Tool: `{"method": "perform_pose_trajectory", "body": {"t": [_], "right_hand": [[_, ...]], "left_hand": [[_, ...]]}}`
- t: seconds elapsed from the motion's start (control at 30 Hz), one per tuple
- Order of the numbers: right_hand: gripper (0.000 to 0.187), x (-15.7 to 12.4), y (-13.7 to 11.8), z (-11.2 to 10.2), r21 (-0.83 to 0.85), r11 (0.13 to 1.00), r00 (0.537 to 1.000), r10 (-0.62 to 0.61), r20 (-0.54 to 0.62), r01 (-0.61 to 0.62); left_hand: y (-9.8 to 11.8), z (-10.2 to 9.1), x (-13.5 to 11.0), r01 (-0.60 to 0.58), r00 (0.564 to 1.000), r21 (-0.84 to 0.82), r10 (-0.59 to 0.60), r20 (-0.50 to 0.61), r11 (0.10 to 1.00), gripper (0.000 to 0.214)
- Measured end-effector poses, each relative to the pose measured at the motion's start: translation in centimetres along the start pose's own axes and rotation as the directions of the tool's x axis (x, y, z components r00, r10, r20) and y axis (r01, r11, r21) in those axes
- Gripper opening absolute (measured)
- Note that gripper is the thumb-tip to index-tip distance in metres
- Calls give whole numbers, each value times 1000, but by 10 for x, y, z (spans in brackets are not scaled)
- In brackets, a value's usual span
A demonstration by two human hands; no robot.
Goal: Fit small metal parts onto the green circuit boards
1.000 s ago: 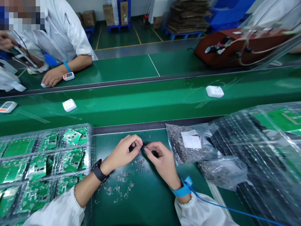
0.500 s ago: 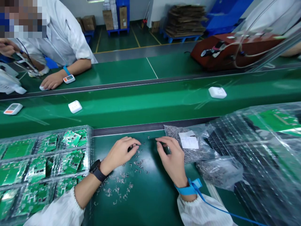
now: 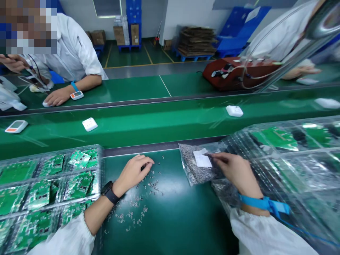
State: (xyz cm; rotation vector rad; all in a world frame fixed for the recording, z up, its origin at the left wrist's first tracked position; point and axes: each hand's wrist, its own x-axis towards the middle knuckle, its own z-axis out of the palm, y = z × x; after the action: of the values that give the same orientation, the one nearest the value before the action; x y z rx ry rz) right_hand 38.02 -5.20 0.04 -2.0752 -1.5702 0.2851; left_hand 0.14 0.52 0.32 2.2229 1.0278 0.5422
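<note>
L hand (image 3: 135, 173): fingers curled, thumb near index tip, just above/beside loose metal parts (image 3: 153, 184); can't tell if anything's btwn the tips. R hand (image 3: 236, 170): thumb & fingers brought together at the big bag (image 3: 189, 167), by its white label (image 3: 203, 159); can't tell if they've got hold of the plastic or a part.

Watch (image 3: 109, 191) on L wrist, blue strap (image 3: 253, 201) w/ cord on R. Parts lie scattered on the green tabletop (image 3: 183, 219), mostly btwn the hands & nearer the L. Big bag, full of small pcs, lies at far R of them; small bag (image 3: 225, 187) just nearer, partly under R hand.

L side: clear tray (image 3: 100, 161) w/ green boards (image 3: 79, 159). R side: more clear trays (image 3: 294, 153), boards too. Beyond: green strip (image 3: 159, 125) w/ white boxes (image 3: 89, 124); across it, a co-worker (image 3: 77, 53) & red machine (image 3: 221, 83).
</note>
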Motion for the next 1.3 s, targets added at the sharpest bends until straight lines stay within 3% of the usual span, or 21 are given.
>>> {"method": "perform_pose_trajectory", "body": {"t": [0.1,0.27,0.37,0.47,0.6,0.7,0.87,1.0,1.17,1.3], "right_hand": [[29,10,8,9,48,997,985,-61,159,54],[44,21,3,14,93,964,919,-267,289,250],[41,30,1,15,59,956,893,-291,344,288],[36,35,-2,19,-51,947,898,-284,338,318],[19,32,-2,25,-243,935,943,-190,275,259],[17,29,2,28,-285,938,963,-128,238,195],[12,36,3,25,-152,968,940,-148,307,202],[17,40,-3,19,28,994,894,-107,434,106],[11,35,-6,12,63,989,926,-145,350,132],[11,30,-6,5,96,991,947,-119,297,94]], "left_hand": [[-1,-1,-1,3,1000,6,-3,-20,1000,24],[-2,-1,-3,-10,998,6,10,-67,1000,23],[-4,0,-2,-7,998,9,8,-61,1000,24],[-5,0,-2,-9,998,9,9,-57,1000,24],[-2,-1,-3,7,1000,28,-6,-25,1000,24],[8,0,-2,-20,998,102,14,65,995,24],[22,20,24,-138,982,291,92,166,947,38],[24,38,43,-146,967,303,71,245,942,50],[35,38,20,-256,925,245,164,341,935,38],[46,38,-4,-350,893,294,222,392,889,30]]}}
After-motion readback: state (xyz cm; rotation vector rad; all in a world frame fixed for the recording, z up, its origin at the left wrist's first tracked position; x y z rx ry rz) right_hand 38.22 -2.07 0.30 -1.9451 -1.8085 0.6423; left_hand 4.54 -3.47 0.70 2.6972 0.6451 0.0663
